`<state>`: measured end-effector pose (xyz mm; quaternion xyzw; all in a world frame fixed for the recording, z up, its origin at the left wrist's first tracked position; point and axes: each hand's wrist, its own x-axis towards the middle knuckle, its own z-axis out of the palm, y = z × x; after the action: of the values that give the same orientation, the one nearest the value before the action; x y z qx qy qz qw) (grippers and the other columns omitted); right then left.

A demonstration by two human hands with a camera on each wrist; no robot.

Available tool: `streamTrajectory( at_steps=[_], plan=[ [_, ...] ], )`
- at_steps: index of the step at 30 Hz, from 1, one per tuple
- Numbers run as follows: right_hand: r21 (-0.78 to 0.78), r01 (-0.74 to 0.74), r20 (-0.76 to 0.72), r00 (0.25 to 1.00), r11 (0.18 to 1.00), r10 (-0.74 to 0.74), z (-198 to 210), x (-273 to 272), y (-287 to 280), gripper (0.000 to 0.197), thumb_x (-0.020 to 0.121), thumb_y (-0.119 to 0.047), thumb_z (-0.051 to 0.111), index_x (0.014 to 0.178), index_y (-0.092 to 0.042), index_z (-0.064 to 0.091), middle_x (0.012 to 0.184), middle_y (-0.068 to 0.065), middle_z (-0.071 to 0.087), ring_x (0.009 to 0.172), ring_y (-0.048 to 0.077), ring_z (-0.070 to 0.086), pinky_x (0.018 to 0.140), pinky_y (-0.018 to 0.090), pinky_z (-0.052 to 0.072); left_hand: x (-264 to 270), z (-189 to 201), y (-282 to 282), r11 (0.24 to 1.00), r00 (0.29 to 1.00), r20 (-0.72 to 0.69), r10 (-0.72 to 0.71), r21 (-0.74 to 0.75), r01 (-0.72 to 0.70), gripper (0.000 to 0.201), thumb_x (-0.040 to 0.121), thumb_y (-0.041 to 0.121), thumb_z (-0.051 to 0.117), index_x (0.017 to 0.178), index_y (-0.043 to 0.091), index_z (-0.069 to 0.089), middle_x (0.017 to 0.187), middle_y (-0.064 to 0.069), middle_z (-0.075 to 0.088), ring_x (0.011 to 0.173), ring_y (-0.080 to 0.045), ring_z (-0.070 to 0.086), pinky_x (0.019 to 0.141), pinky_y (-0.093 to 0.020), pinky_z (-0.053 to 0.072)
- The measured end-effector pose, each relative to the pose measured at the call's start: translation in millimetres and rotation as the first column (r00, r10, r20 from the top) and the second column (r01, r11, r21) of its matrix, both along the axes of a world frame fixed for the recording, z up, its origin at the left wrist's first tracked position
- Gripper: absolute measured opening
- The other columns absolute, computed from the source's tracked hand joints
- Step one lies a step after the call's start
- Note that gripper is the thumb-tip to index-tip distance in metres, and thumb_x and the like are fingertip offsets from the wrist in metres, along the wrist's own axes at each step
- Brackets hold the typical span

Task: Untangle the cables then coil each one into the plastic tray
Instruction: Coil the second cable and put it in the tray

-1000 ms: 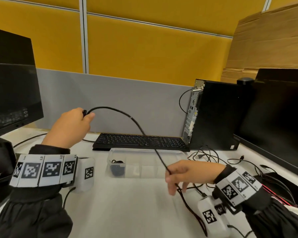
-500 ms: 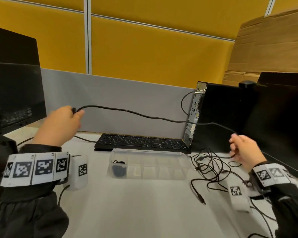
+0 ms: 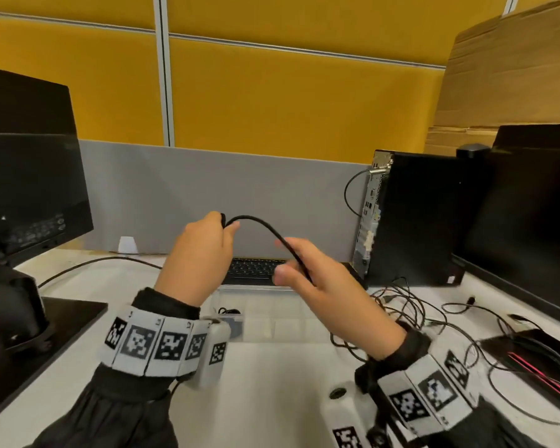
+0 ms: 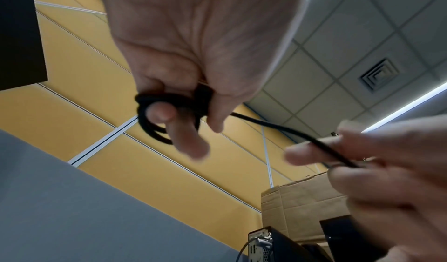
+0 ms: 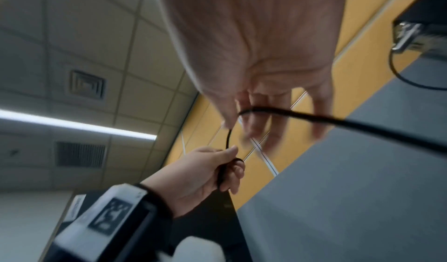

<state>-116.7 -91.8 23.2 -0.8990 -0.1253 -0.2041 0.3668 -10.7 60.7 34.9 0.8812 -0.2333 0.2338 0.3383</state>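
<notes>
Two hands on one black cable (image 3: 265, 227) right now, both up in the air above the tray (image 3: 272, 318). Coiling step, by the look of it: left hand (image 3: 198, 257) has small loops wound round its fingers (image 4: 186, 138), thumb clamping the turns, seen clearest from the left wrist cam. From that grip the cable arches over twd the right hand (image 3: 320, 282), just beside it, a short span between the two.

Right hand's half open: fingers mostly straight, cable running across them w/ the thumb pressing it lightly, more a guide than a clench. Blurry in the right wrist view, so can't say how firm that pinch is. Below the right hand the cable drops out of sight behind the palm.

Next move, I'd judge: right hand feeds another length across, left hand takes one more turn round the fingers. Needs slack, and the free end may be caught in the tangle (image 3: 398, 305) lying on the worktop (image 3: 272, 383) below and outboard of the right hand. Can't tell if it is.

Tray sits under both hands, clear plastic w/ compartments; something dark, prob. a coiled cable, sits in the end section beneath the left wrist. Rest look bare, so early-to-mid task.
</notes>
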Motion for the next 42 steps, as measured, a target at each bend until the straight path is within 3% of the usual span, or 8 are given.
streamTrajectory(
  at_steps=[5, 12, 15, 19, 23, 31, 38, 42],
  plan=[
    [0.16, 0.226, 0.458, 0.845, 0.961, -0.275, 16.6, 11.9, -30.7, 0.02, 0.097, -0.019, 0.048, 0.098, -0.02, 0.068, 0.065, -0.019, 0.055, 0.052, -0.002, 0.049, 0.054, 0.007, 0.035, -14.6, 10.5, 3.8, 0.9, 0.853, -0.301, -0.427, -0.051, 0.433, 0.028, 0.099, 0.027, 0.04, 0.083, 0.007, 0.054, 0.065, -0.005, 0.07, 0.058, -0.007, 0.062, 0.058, -0.012, 0.04],
    [-0.032, 0.288, 0.24, 0.932, 0.957, -0.272, 2.5, 40.0, -41.0, 0.022, 0.098, -0.027, 0.045, 0.107, -0.027, 0.065, 0.094, -0.009, 0.068, 0.086, 0.005, 0.062, 0.082, 0.025, 0.049, -48.0, 16.9, -12.3, 0.217, 0.209, -0.097, -0.973, -0.689, 0.692, 0.019, 0.084, 0.022, 0.054, 0.093, 0.005, 0.055, 0.069, -0.002, 0.068, 0.064, -0.012, 0.062, 0.068, -0.02, 0.048],
    [-0.161, 0.018, -0.011, 1.0, 0.987, -0.02, -28.4, 27.8, -11.6, 0.025, 0.1, -0.033, 0.038, 0.118, -0.029, 0.054, 0.075, -0.013, 0.058, 0.067, 0.002, 0.051, 0.072, 0.03, 0.046, -42.7, 13.3, -21.6, 0.146, 0.296, 0.052, -0.954, -0.782, 0.607, 0.014, 0.091, 0.014, 0.053, 0.101, 0.009, 0.062, 0.092, -0.007, 0.073, 0.094, -0.018, 0.067, 0.088, -0.024, 0.049],
    [-0.395, -0.128, -0.152, 0.986, 0.91, 0.072, -33.6, -8.3, 5.0, 0.028, 0.101, -0.04, 0.027, 0.116, -0.03, 0.048, 0.079, -0.008, 0.056, 0.076, 0.018, 0.055, 0.077, 0.04, 0.047, -25.7, 6.0, -21.1, 0.576, 0.755, 0.119, -0.645, -0.573, 0.583, 0.019, 0.094, 0.022, 0.038, 0.106, 0.022, 0.054, 0.104, 0.004, 0.072, 0.113, -0.011, 0.059, 0.1, -0.02, 0.038],
    [-0.359, 0.111, 0.158, 0.986, 0.927, -0.057, -3.7, -15.1, -18.5, 0.02, 0.095, -0.045, 0.031, 0.097, -0.034, 0.049, 0.059, -0.012, 0.045, 0.053, 0.005, 0.038, 0.065, 0.036, 0.045, -16.4, 2.2, -14.4, 0.847, 0.884, 0.008, -0.468, -0.283, 0.451, 0.024, 0.101, 0.026, 0.035, 0.094, 0.014, 0.055, 0.075, 0.002, 0.072, 0.084, -0.005, 0.065, 0.09, -0.026, 0.043],
    [-0.021, 0.152, 0.258, 0.956, 0.988, -0.142, 34.7, 9.3, -39.3, 0.025, 0.098, -0.029, 0.042, 0.081, -0.026, 0.06, 0.066, -0.004, 0.057, 0.057, 0.009, 0.048, 0.057, 0.027, 0.038, -44.5, 11.1, -16.3, 0.41, 0.377, -0.171, -0.91, -0.508, 0.758, 0.024, 0.092, 0.028, 0.048, 0.083, 0.006, 0.052, 0.058, -0.01, 0.056, 0.037, -0.005, 0.044, 0.061, -0.015, 0.044],
    [-0.126, -0.138, -0.274, 0.957, 0.982, 0.099, -1.5, -1.2, -17.0, 0.027, 0.101, -0.033, 0.031, 0.098, -0.026, 0.057, 0.076, 0.001, 0.054, 0.053, -0.001, 0.038, 0.059, 0.019, 0.036, -42.7, 10.1, -26.2, 0.216, 0.472, 0.141, -0.87, -0.753, 0.622, 0.018, 0.094, 0.021, 0.042, 0.092, 0.004, 0.05, 0.07, -0.004, 0.07, 0.064, -0.016, 0.067, 0.065, -0.025, 0.052],
    [-0.174, -0.242, -0.401, 0.903, 0.955, 0.155, 5.2, -19.6, -7.5, 0.025, 0.101, -0.032, 0.032, 0.093, -0.02, 0.052, 0.064, -0.012, 0.039, 0.051, -0.004, 0.043, 0.056, 0.011, 0.036, -41.1, 6.5, -31.5, 0.397, 0.64, 0.196, -0.743, -0.641, 0.657, 0.018, 0.097, 0.023, 0.037, 0.097, 0.011, 0.051, 0.089, -0.002, 0.075, 0.092, -0.013, 0.069, 0.086, -0.017, 0.046]
  ],
)
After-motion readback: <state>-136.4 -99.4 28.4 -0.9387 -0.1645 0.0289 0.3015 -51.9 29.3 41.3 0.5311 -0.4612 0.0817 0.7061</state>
